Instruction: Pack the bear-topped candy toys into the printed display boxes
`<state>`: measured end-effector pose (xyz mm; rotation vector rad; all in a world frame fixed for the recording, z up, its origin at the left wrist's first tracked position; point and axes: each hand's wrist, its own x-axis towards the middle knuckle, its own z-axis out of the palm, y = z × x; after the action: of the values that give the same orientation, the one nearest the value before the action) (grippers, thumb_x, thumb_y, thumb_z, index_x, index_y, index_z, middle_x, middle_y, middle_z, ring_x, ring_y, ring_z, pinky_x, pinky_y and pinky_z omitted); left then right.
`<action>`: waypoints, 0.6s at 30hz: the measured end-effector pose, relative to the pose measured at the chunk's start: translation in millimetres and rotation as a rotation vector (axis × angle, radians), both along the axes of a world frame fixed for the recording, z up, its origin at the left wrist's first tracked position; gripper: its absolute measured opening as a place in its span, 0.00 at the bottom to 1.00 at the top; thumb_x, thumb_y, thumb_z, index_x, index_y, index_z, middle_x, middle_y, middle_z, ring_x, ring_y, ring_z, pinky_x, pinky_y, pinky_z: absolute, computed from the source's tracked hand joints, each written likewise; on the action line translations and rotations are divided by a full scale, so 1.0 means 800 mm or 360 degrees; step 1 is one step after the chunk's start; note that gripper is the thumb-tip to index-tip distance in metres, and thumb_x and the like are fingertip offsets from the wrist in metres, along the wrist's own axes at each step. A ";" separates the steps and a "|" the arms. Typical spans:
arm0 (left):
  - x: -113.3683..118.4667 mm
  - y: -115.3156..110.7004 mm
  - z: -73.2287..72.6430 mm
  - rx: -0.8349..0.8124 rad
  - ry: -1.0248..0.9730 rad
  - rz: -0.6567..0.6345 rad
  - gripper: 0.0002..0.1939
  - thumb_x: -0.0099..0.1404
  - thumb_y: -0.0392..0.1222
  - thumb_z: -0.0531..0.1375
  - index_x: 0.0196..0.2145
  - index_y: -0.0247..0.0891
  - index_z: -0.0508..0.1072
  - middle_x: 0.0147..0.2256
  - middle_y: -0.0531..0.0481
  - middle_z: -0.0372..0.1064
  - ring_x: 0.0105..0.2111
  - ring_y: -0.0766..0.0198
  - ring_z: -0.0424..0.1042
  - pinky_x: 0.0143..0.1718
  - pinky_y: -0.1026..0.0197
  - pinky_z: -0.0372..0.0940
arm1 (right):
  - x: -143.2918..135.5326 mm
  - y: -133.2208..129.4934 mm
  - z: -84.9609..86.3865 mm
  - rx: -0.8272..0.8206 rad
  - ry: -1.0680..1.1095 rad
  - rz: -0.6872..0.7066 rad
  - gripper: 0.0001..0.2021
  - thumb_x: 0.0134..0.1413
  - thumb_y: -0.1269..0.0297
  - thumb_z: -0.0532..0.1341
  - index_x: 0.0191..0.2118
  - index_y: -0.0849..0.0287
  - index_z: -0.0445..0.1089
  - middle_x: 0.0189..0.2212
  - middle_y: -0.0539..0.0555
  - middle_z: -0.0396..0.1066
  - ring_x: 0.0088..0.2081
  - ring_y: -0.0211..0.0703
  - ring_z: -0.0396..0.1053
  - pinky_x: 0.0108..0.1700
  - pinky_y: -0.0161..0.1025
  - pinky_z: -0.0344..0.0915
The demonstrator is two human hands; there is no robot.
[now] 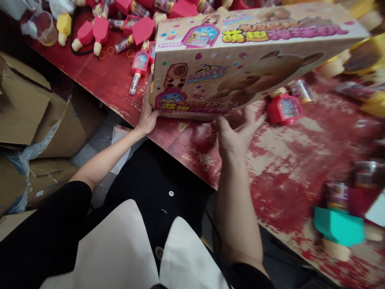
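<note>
A large printed cardboard box (192, 76) with a cartoon capybara and Chinese lettering is tilted over the table. My left hand (148, 116) grips its left end, with the fingers partly hidden along that side. Beneath the lower edge, my right hand (236, 134) holds the box from below; its thumb and fingers are apart and somewhat blurred. Just right of that hand lies a pink toy (285, 108) with a small picture window and a clear tube. Another pink toy (140, 66) lies near the box's left end.
The worn red table (192, 140) runs diagonally. Several pink toys (142, 30) crowd its far side, beside a clear plastic cup (45, 30). Yellow toys (365, 56) lie at right, a teal toy (339, 226) at lower right. Cardboard cartons (27, 104) stand at left.
</note>
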<state>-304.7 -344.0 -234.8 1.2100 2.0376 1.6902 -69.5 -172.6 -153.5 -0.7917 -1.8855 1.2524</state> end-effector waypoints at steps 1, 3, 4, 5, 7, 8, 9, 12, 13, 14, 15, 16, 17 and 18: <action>0.002 0.001 0.001 -0.0010 -0.0037 0.0006 0.41 0.69 0.45 0.58 0.73 0.54 0.42 0.67 0.48 0.55 0.72 0.50 0.49 0.74 0.40 0.47 | 0.005 0.000 0.011 0.0073 0.0053 -0.0112 0.12 0.51 0.64 0.65 0.41 0.57 0.66 0.37 0.55 0.71 0.38 0.43 0.72 0.39 0.42 0.73; 0.003 0.001 0.003 -0.0013 -0.0092 -0.0005 0.41 0.69 0.47 0.57 0.73 0.55 0.41 0.67 0.48 0.56 0.72 0.49 0.49 0.73 0.37 0.46 | 0.011 0.001 0.026 0.0177 0.0184 -0.0290 0.13 0.47 0.62 0.70 0.38 0.58 0.69 0.36 0.56 0.72 0.36 0.44 0.72 0.37 0.43 0.72; 0.003 0.001 0.003 -0.0007 -0.0095 -0.0011 0.41 0.69 0.47 0.57 0.73 0.55 0.40 0.67 0.49 0.56 0.72 0.48 0.49 0.73 0.35 0.46 | 0.010 0.003 0.031 0.0199 0.0243 -0.0331 0.14 0.45 0.60 0.71 0.35 0.58 0.69 0.33 0.56 0.73 0.34 0.44 0.72 0.35 0.43 0.71; 0.003 0.001 0.003 0.0000 -0.0088 -0.0015 0.42 0.69 0.48 0.58 0.73 0.55 0.39 0.67 0.49 0.55 0.72 0.47 0.49 0.73 0.35 0.45 | 0.008 0.005 0.032 0.0202 0.0291 -0.0337 0.14 0.44 0.58 0.72 0.32 0.57 0.69 0.30 0.55 0.72 0.31 0.44 0.71 0.33 0.43 0.71; 0.000 -0.001 0.002 0.0009 -0.0060 -0.0020 0.46 0.66 0.48 0.60 0.73 0.55 0.37 0.69 0.49 0.52 0.72 0.47 0.49 0.74 0.37 0.44 | 0.001 0.008 0.030 0.0223 0.0358 -0.0321 0.16 0.43 0.55 0.73 0.30 0.56 0.68 0.27 0.54 0.71 0.29 0.44 0.70 0.33 0.44 0.71; -0.002 -0.002 0.000 0.0007 -0.0046 -0.0022 0.48 0.65 0.49 0.61 0.73 0.56 0.35 0.70 0.49 0.50 0.72 0.46 0.48 0.74 0.38 0.44 | -0.003 0.010 0.028 0.0244 0.0372 -0.0320 0.17 0.43 0.53 0.74 0.29 0.56 0.67 0.26 0.54 0.71 0.28 0.44 0.70 0.34 0.45 0.71; -0.004 -0.004 -0.001 0.0002 -0.0035 -0.0022 0.50 0.65 0.49 0.62 0.72 0.56 0.34 0.70 0.49 0.47 0.73 0.46 0.47 0.74 0.39 0.43 | -0.006 0.012 0.025 0.0262 0.0377 -0.0322 0.18 0.43 0.51 0.74 0.28 0.56 0.67 0.26 0.54 0.71 0.28 0.44 0.70 0.35 0.47 0.72; -0.007 -0.008 -0.003 -0.0009 -0.0034 -0.0028 0.52 0.64 0.51 0.63 0.72 0.56 0.30 0.71 0.49 0.45 0.73 0.47 0.46 0.74 0.40 0.44 | -0.011 0.012 0.021 0.0286 0.0348 -0.0326 0.20 0.43 0.47 0.73 0.27 0.55 0.67 0.25 0.53 0.70 0.28 0.45 0.70 0.36 0.48 0.72; -0.007 -0.010 -0.002 -0.0014 -0.0036 -0.0034 0.52 0.64 0.51 0.63 0.72 0.57 0.30 0.71 0.49 0.46 0.72 0.47 0.48 0.74 0.40 0.45 | -0.011 0.011 0.021 0.0283 0.0343 -0.0325 0.20 0.44 0.47 0.72 0.27 0.55 0.67 0.25 0.53 0.70 0.28 0.45 0.70 0.36 0.48 0.72; -0.007 -0.011 -0.001 -0.0020 -0.0035 -0.0045 0.52 0.64 0.52 0.63 0.72 0.57 0.31 0.70 0.49 0.48 0.72 0.47 0.49 0.74 0.40 0.46 | -0.011 0.009 0.022 0.0267 0.0355 -0.0324 0.19 0.44 0.48 0.73 0.27 0.55 0.68 0.25 0.53 0.70 0.28 0.44 0.69 0.36 0.48 0.72; -0.006 -0.011 0.001 -0.0027 -0.0029 -0.0054 0.51 0.64 0.52 0.63 0.72 0.57 0.32 0.69 0.48 0.50 0.72 0.47 0.50 0.73 0.39 0.47 | -0.010 0.008 0.023 0.0246 0.0378 -0.0319 0.18 0.44 0.49 0.73 0.27 0.56 0.68 0.25 0.53 0.70 0.28 0.44 0.69 0.36 0.48 0.72; -0.005 -0.012 0.003 -0.0032 -0.0019 -0.0056 0.51 0.64 0.53 0.63 0.72 0.57 0.34 0.69 0.48 0.52 0.72 0.47 0.50 0.74 0.39 0.46 | -0.010 0.007 0.023 0.0227 0.0396 -0.0310 0.17 0.44 0.51 0.73 0.27 0.56 0.68 0.25 0.53 0.70 0.28 0.44 0.69 0.36 0.47 0.72; -0.004 -0.012 0.005 -0.0034 -0.0006 -0.0049 0.50 0.64 0.53 0.63 0.72 0.57 0.35 0.69 0.48 0.52 0.72 0.46 0.50 0.74 0.39 0.46 | -0.010 0.006 0.024 0.0219 0.0405 -0.0306 0.17 0.44 0.52 0.73 0.27 0.56 0.69 0.25 0.53 0.70 0.28 0.43 0.69 0.36 0.47 0.72; -0.003 -0.011 0.007 -0.0031 0.0008 -0.0036 0.50 0.64 0.54 0.64 0.72 0.57 0.35 0.69 0.48 0.51 0.72 0.46 0.48 0.74 0.39 0.44 | -0.010 0.006 0.024 0.0223 0.0396 -0.0305 0.16 0.44 0.53 0.73 0.27 0.56 0.68 0.25 0.53 0.70 0.28 0.43 0.69 0.36 0.47 0.72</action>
<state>-307.4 -353.1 -229.4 1.2281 2.0304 1.6551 -77.2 -167.5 -134.0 -0.6898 -1.6361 1.0370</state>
